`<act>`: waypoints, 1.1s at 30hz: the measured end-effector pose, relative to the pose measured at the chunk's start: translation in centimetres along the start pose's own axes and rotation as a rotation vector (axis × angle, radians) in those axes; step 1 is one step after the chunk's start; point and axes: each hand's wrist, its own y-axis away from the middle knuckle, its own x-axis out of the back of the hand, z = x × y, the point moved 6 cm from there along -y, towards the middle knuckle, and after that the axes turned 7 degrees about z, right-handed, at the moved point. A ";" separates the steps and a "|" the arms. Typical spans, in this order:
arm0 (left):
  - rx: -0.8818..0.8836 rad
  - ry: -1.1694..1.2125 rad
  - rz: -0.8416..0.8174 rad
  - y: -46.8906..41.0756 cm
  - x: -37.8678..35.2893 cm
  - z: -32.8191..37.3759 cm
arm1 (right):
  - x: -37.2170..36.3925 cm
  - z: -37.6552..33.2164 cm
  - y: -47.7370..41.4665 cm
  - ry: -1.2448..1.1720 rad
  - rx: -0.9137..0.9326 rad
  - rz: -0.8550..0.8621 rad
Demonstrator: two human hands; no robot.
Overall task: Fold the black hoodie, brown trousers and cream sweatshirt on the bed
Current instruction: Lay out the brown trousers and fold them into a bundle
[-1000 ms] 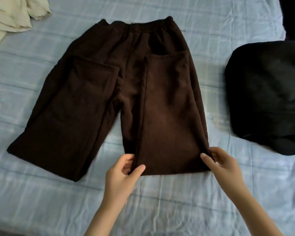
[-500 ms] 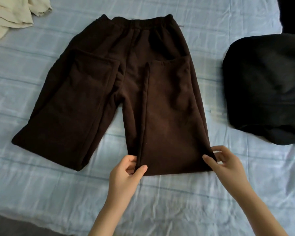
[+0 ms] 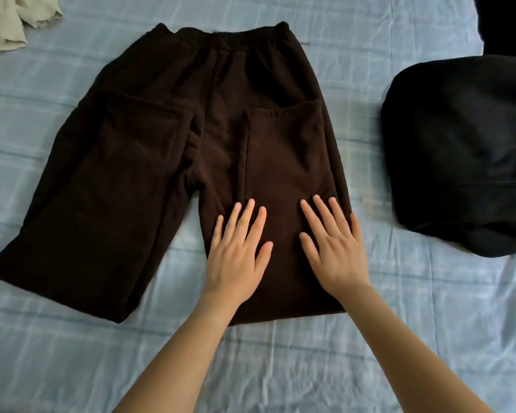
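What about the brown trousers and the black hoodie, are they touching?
Apart. The head view shows a strip of blue bedsheet between the right edge of the brown trousers and the left edge of the black hoodie.

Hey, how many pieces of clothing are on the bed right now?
3: brown trousers spread in the middle, black hoodie at the right, cream sweatshirt top left. A dark shape top right is unclear.
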 end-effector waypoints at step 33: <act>0.278 1.339 -0.176 -15.3 5.6 2.5 | 6.6 0.6 6.0 -1.373 -0.432 -0.245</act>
